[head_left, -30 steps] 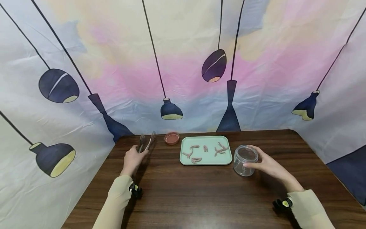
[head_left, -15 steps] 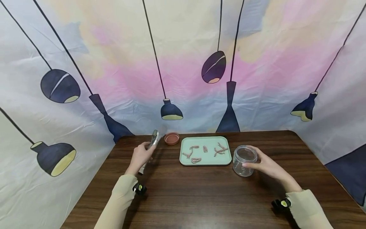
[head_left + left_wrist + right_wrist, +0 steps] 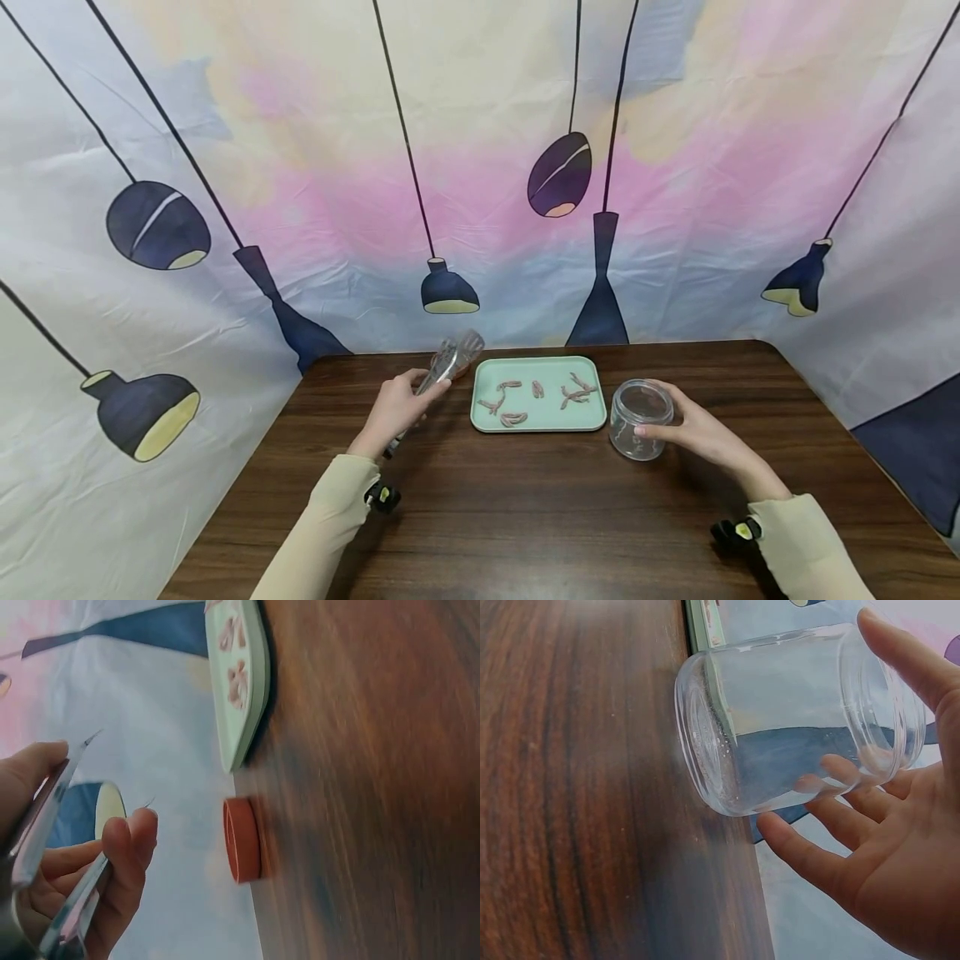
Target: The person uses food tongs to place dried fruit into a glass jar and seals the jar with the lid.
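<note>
My left hand grips a pair of metal tongs above the table, left of the tray. In the left wrist view the two arms of the tongs stand apart between thumb and fingers. My right hand holds a clear, lidless jar upright, thumb on the near side and fingers around the far side. Through the jar's wall only background shows. Between the hands lies a pale green tray bearing several small pinkish-brown strips.
Behind the tongs, a round reddish-brown lid lies on the table left of the tray, mostly covered by them in the head view. The dark wood table ends at a cloth backdrop printed with lamps.
My left hand has carried the tongs rightward toward the tray, swinging their tips from pointing away to the right, over the lid. My right hand and the jar have stayed put.
</note>
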`<state>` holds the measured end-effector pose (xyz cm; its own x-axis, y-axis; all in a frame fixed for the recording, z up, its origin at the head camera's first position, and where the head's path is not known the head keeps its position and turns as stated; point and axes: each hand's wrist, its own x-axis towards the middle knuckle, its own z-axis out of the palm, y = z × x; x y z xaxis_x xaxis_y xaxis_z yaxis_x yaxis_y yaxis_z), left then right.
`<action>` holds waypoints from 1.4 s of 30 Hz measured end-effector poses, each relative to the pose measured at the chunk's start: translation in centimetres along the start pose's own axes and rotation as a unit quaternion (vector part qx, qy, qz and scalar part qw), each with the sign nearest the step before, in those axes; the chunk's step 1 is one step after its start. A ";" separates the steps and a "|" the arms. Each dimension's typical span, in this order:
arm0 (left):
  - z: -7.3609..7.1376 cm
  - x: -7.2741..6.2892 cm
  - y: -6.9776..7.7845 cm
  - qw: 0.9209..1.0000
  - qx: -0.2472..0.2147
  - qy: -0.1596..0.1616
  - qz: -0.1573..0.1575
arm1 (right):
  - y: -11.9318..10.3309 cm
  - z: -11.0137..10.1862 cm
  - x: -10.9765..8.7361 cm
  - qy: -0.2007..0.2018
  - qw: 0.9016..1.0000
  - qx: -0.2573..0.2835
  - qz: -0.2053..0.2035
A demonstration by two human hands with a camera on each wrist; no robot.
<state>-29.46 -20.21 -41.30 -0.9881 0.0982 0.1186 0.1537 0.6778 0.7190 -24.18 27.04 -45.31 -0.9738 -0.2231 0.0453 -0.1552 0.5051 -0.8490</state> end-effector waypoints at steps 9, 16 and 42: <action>2.2 -0.4 1.1 0.996 0.069 -0.041 0.041 | 0.0 0.0 -0.1 0.000 1.000 0.005 0.000; 3.7 -0.8 0.9 0.986 0.131 -0.051 0.086 | 0.2 0.1 -0.1 -0.001 1.000 0.004 -0.001; 6.0 -1.7 1.7 0.945 0.276 -0.018 0.175 | 0.4 0.2 0.0 0.002 1.000 0.010 -0.008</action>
<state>-27.61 -14.79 -44.38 -0.8791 0.4042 0.2527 0.4520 0.8751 0.1727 -24.24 27.08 -45.77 -0.9716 -0.2288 0.0613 -0.1684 0.4850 -0.8582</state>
